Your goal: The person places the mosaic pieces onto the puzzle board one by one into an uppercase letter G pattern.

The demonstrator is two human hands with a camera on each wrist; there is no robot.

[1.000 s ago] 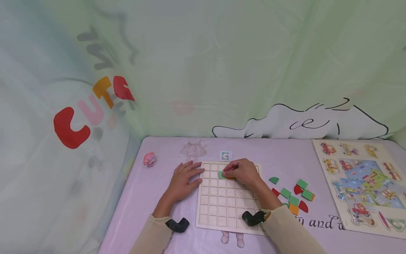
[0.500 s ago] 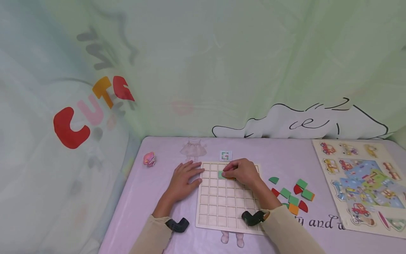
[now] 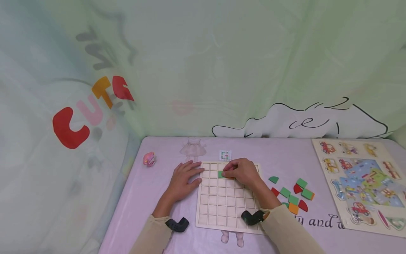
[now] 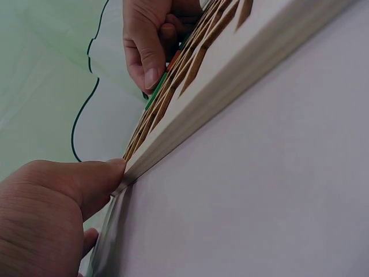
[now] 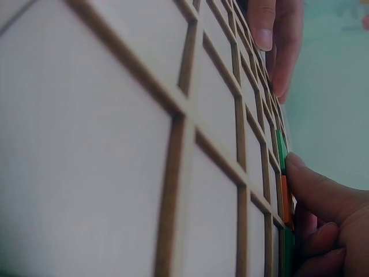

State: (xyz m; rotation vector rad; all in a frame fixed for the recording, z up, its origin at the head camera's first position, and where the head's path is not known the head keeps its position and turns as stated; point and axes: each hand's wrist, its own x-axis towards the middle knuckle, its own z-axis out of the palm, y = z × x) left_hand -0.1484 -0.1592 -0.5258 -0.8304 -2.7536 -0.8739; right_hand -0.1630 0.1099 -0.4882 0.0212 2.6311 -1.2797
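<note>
A pale wooden grid board [image 3: 213, 201] lies on the table. My left hand [image 3: 184, 180] rests at its upper left edge with fingers spread, the thumb on the rim in the left wrist view. My right hand [image 3: 243, 173] is over the upper part of the grid, thumb and forefinger pinching at a green square tile [image 3: 220, 174] that sits in a cell. Beside that tile, in the same row, is an orange tile [image 5: 286, 199], followed by another green tile [image 5: 289, 248]; the right hand mostly covers both in the head view.
Right of the board lie loose green, red and orange tiles [image 3: 293, 200], some quarter-round. A small pattern card [image 3: 225, 155] is just behind the board. A pink figurine [image 3: 149, 159] stands at the back left, and a vehicle puzzle board [image 3: 330, 183] at the right. Curtains hang behind.
</note>
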